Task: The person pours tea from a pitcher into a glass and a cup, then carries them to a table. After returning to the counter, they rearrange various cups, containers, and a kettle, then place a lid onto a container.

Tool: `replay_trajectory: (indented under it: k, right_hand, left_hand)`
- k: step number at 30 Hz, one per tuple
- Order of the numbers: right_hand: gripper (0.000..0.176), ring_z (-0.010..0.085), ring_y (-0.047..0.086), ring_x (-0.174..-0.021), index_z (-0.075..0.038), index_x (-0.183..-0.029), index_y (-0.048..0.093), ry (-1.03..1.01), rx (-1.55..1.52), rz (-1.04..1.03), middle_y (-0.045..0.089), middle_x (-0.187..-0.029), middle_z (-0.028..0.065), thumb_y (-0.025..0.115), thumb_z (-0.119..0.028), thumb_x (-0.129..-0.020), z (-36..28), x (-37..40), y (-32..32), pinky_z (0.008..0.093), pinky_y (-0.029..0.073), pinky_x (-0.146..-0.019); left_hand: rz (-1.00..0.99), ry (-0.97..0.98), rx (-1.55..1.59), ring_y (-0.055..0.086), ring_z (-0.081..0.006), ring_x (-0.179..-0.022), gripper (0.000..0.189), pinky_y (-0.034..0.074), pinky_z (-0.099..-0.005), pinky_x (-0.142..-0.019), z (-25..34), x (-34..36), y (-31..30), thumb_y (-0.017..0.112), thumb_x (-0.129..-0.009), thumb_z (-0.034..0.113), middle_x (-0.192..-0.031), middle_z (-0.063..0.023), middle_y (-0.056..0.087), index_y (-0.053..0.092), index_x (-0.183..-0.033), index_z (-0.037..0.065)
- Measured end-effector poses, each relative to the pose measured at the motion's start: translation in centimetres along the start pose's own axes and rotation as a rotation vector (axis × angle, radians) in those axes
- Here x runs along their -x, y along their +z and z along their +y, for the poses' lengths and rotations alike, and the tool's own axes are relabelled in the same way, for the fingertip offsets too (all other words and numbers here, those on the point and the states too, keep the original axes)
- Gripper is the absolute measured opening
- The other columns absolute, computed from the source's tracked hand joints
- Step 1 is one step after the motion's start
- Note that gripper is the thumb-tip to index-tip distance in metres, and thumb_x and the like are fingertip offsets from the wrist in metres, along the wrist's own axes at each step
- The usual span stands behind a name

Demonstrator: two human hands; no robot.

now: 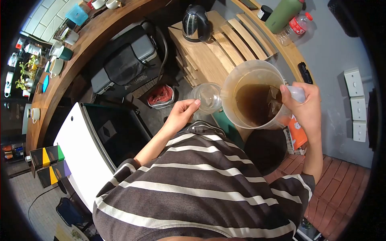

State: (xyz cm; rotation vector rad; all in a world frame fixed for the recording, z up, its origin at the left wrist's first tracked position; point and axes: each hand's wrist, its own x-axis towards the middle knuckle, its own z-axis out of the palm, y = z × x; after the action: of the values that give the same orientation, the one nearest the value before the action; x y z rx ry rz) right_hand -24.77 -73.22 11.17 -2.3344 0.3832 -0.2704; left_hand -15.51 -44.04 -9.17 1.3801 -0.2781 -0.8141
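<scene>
My right hand (303,100) grips the handle of a large translucent plastic pitcher (231,86). Dark brown liquid (255,104) fills part of it, and a pale, bag-like piece shows at the liquid's right side. In my left hand (183,114), a small clear cup (208,98) is pinched by its side between thumb and fingers. The cup's right edge meets the pitcher's left rim in this view, and no dark liquid shows inside the cup. Both vessels are in front of my striped shirt, at chest height.
Beyond the pitcher stands a slatted wooden table (209,52) with a black electric kettle (196,24). A green bottle (283,16) and a red-capped plastic bottle (295,29) are on the right ledge. Left are a curved wooden counter (86,34) with cups, a lined bin (161,96) and a white cabinet (82,144).
</scene>
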Motion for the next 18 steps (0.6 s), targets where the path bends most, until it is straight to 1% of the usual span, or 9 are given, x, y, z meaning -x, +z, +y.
replay_trajectory:
  k: [2, 4, 7, 11, 13, 14, 16, 17, 18]
  right_hand:
    - [0.042, 0.0076, 0.041, -0.042, 0.002, -0.058, 0.056, -0.038, 0.071, -0.02, 0.046, -0.048, 0.0013, 0.078, -0.023, -0.085, -0.7, -0.3, 0.1, 0.0289, 0.033, -0.04]
    - [0.04, 0.0088, 0.042, -0.045, 0.005, -0.059, 0.056, -0.111, 0.189, -0.017, 0.044, -0.048, 0.0058, 0.078, -0.02, -0.082, -1.6, -0.5, 0.3, 0.0321, 0.037, -0.044]
    - [0.039, 0.0117, 0.043, -0.046, 0.006, -0.062, 0.057, -0.083, 0.245, -0.076, 0.044, -0.048, 0.0095, 0.078, -0.021, -0.081, -2.9, -0.7, 0.3, 0.0341, 0.038, -0.048]
    - [0.039, 0.0143, 0.041, -0.044, 0.006, -0.063, 0.059, -0.08, 0.225, -0.099, 0.046, -0.049, 0.0117, 0.078, -0.023, -0.081, -4.5, -0.7, 0.8, 0.0344, 0.038, -0.048]
    - [0.039, 0.0197, 0.043, -0.042, 0.006, -0.064, 0.06, -0.13, 0.314, -0.077, 0.049, -0.049, 0.0133, 0.077, -0.025, -0.08, -4.8, -0.7, 1.0, 0.0351, 0.04, -0.05]
    - [0.039, 0.0197, 0.043, -0.042, 0.006, -0.064, 0.06, -0.13, 0.315, -0.078, 0.049, -0.049, 0.0133, 0.077, -0.025, -0.08, -5.2, -0.9, 1.0, 0.0351, 0.04, -0.05]
    - [0.04, 0.0267, 0.051, -0.053, 0.006, -0.067, 0.063, 0.08, 0.31, -0.185, 0.054, -0.055, 0.0172, 0.078, -0.028, -0.079, -6.4, -1.2, 0.7, 0.0377, 0.045, -0.058]
    - [0.04, 0.0267, 0.051, -0.053, 0.006, -0.067, 0.063, 0.079, 0.311, -0.185, 0.054, -0.055, 0.0172, 0.078, -0.028, -0.079, -6.4, -1.2, 0.9, 0.0377, 0.045, -0.058]
    - [0.04, 0.0304, 0.054, -0.06, 0.007, -0.068, 0.064, 0.04, 0.366, -0.155, 0.057, -0.06, 0.0195, 0.078, -0.03, -0.078, -6.3, -1.2, 1.1, 0.0394, 0.046, -0.062]
  left_hand:
    - [-0.006, 0.005, -0.001, 0.027, -0.0009, -0.052, 0.043, 0.019, -0.0241, -0.047, 0.2, 0.2, 0.1, 0.052, -0.106, 0.035, -0.062, 0.0105, 0.032, 0.049, -0.071, 0.011]
    - [-0.014, 0.01, -0.003, 0.027, -0.0009, -0.052, 0.041, 0.018, -0.0237, -0.047, 0.6, 0.4, 0.4, 0.052, -0.107, 0.035, -0.065, 0.0101, 0.032, 0.048, -0.072, 0.012]
    - [-0.002, 0.01, -0.006, 0.028, -0.001, -0.052, 0.042, 0.018, -0.0238, -0.047, 1.0, 0.6, 0.6, 0.052, -0.106, 0.036, -0.064, 0.0098, 0.032, 0.048, -0.072, 0.012]
    - [-0.021, 0.018, 0.009, 0.028, -0.0013, -0.052, 0.042, 0.019, -0.0238, -0.047, 0.6, 0.5, 0.4, 0.053, -0.106, 0.036, -0.064, 0.0097, 0.032, 0.048, -0.072, 0.012]
    - [-0.022, 0.015, 0.015, 0.028, -0.0014, -0.052, 0.042, 0.019, -0.0237, -0.047, 0.6, 0.5, 0.2, 0.053, -0.106, 0.036, -0.064, 0.0098, 0.032, 0.048, -0.072, 0.012]
    - [-0.016, 0.017, 0.009, 0.029, -0.0014, -0.052, 0.042, 0.02, -0.0234, -0.047, 0.7, 0.6, 0.2, 0.053, -0.106, 0.036, -0.064, 0.0097, 0.032, 0.048, -0.072, 0.012]
    - [-0.01, 0.019, 0.005, 0.03, -0.0014, -0.052, 0.042, 0.021, -0.0232, -0.047, 0.7, 0.6, 0.1, 0.052, -0.106, 0.036, -0.064, 0.0097, 0.033, 0.048, -0.072, 0.012]
    - [-0.008, 0.02, 0.007, 0.03, -0.0014, -0.052, 0.042, 0.021, -0.023, -0.047, 0.6, 0.5, 0.0, 0.052, -0.106, 0.036, -0.064, 0.0097, 0.033, 0.049, -0.072, 0.012]
    - [-0.005, 0.02, 0.009, 0.031, -0.0014, -0.052, 0.042, 0.022, -0.0228, -0.047, 0.6, 0.5, -0.1, 0.052, -0.106, 0.036, -0.064, 0.0096, 0.033, 0.049, -0.072, 0.011]
